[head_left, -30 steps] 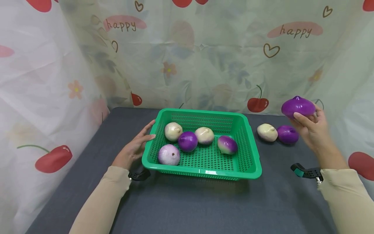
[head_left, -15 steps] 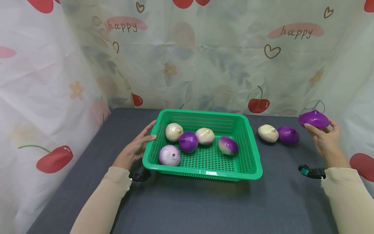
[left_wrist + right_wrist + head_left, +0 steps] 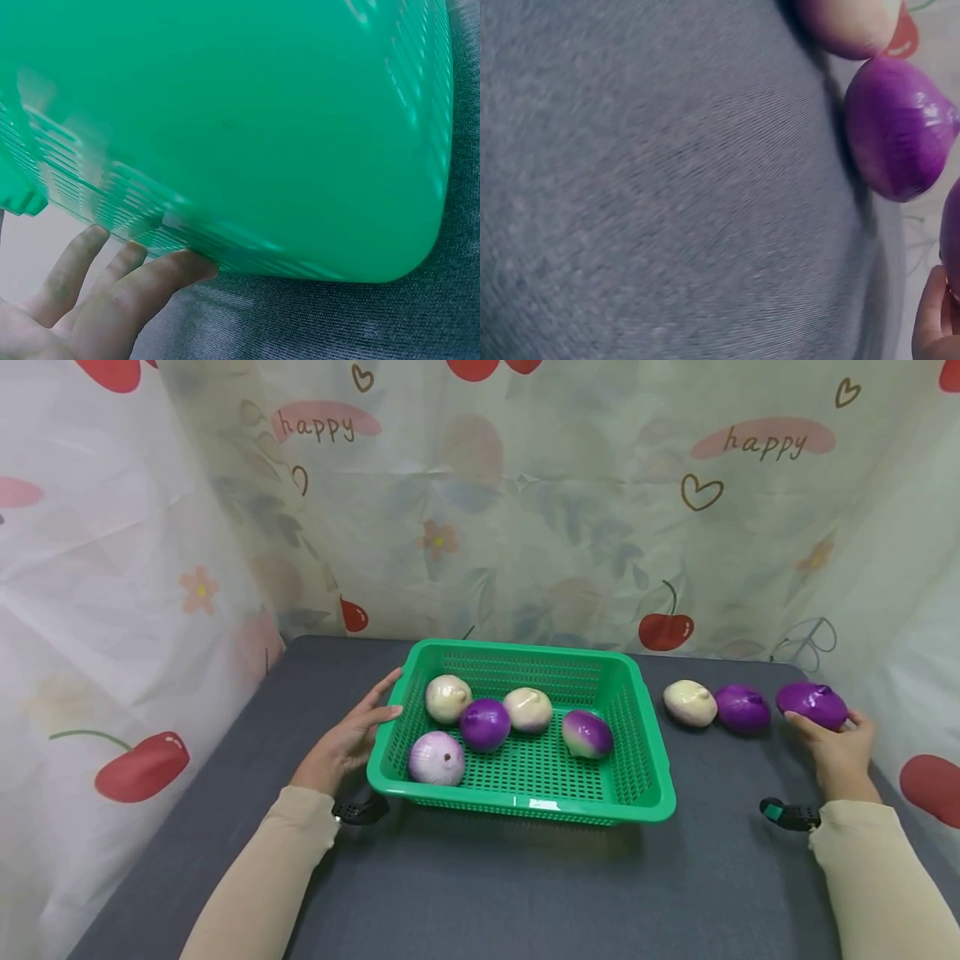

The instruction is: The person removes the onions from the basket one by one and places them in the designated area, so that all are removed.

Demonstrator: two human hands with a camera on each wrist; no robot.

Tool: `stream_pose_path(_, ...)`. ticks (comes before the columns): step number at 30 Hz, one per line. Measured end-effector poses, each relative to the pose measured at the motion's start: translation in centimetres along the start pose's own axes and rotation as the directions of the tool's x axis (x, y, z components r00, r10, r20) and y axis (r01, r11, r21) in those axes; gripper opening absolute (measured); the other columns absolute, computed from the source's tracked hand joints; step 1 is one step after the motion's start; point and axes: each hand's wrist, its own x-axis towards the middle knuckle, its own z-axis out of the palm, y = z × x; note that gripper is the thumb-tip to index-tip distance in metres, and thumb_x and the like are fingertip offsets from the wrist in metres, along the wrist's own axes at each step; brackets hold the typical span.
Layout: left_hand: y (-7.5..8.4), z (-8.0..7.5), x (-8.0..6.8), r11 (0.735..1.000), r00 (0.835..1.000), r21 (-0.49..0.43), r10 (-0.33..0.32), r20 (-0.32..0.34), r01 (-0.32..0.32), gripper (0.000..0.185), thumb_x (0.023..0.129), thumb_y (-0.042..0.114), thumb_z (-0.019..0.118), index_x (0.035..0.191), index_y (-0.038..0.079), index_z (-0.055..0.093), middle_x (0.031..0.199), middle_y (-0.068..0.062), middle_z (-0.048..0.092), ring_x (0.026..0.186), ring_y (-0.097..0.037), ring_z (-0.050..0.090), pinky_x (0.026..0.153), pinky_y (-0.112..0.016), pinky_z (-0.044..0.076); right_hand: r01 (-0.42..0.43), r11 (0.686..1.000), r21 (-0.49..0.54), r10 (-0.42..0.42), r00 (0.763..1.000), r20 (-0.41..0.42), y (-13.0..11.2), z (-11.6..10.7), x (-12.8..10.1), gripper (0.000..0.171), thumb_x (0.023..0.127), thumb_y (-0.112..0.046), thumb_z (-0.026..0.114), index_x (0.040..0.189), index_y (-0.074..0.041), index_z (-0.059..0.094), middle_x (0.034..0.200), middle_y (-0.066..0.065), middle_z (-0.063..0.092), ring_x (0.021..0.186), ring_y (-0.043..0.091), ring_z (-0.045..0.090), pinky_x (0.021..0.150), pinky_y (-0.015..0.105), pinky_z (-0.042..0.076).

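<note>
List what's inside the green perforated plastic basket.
The green perforated plastic basket holds five onion-like bulbs: two cream bulbs, a dark purple bulb, a pale pink bulb, a purple-and-white bulb. Their undersides are hidden.

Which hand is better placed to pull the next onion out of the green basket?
Left, probably. The left hand rests open against the basket wall, close to the onions inside. The right hand holds a purple onion at the table's far right.

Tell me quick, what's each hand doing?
Left hand: open, fingers touching the green plastic basket.
Right hand: holding a shiny purple onion on the grey table.
</note>
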Motion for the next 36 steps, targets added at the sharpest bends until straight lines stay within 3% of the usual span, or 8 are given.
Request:
stream_pose_path(4,0.0,0.0,0.0,1.000,1.000,0.000,-0.002,-0.002,0.002,0.068,0.102,0.005,0.042,0.155,0.037,0.013,0.155,-0.017,0.018,0.127,-0.035,0.045,0.084,-0.040,0.054,-0.016,0.990,-0.141,0.004,0.997,-0.083,0.7,-0.1,0.2,0.108,0.078,-0.027,0.079,0.153,-0.026,0.001,0.162,0.001,0.000,0.148,0.012,0.009,0.114,0.026,0.022)
stream_pose_path(9,0.0,0.0,0.0,1.000,1.000,0.000,0.001,0.006,-0.001,0.069,0.101,0.006,0.044,0.155,0.036,0.013,0.155,-0.017,0.018,0.127,-0.035,0.045,0.084,-0.041,0.054,-0.023,0.961,-0.276,-0.019,0.989,-0.149,1.5,-0.4,0.2,0.100,0.083,-0.029,0.073,0.155,-0.021,0.004,0.162,0.006,0.000,0.149,0.018,0.006,0.119,0.031,0.013)
stream_pose_path(16,0.1,0.0,0.0,1.000,1.000,-0.007,0.001,0.002,-0.001,0.068,0.101,0.006,0.044,0.155,0.036,0.014,0.154,-0.015,0.019,0.127,-0.034,0.045,0.084,-0.041,0.054,0.023,0.869,-0.494,-0.090,0.990,-0.111,1.9,-0.7,0.0,0.094,0.088,-0.031,0.065,0.154,-0.003,0.005,0.159,0.019,0.003,0.148,0.032,0.007,0.120,0.043,0.013)
stream_pose_path(20,0.1,0.0,0.0,1.000,1.000,-0.011,-0.002,0.008,0.002,0.068,0.102,0.006,0.043,0.155,0.036,0.013,0.155,-0.015,0.018,0.125,-0.032,0.046,0.084,-0.040,0.054,0.042,0.823,-0.566,-0.109,0.990,-0.085,1.7,-0.9,0.2,0.094,0.088,-0.033,0.064,0.154,0.000,0.005,0.159,0.023,0.006,0.147,0.037,0.008,0.118,0.048,0.014)
stream_pose_path(36,0.2,0.1,-0.1,0.999,1.000,-0.031,-0.017,-0.001,0.017,0.069,0.101,0.004,0.043,0.155,0.037,0.015,0.156,-0.015,0.017,0.127,-0.035,0.044,0.084,-0.042,0.054,0.032,0.791,-0.612,-0.088,0.994,-0.061,1.4,-0.6,0.8,0.091,0.089,-0.032,0.063,0.154,0.002,0.008,0.159,0.023,0.009,0.147,0.039,0.011,0.117,0.051,0.017)
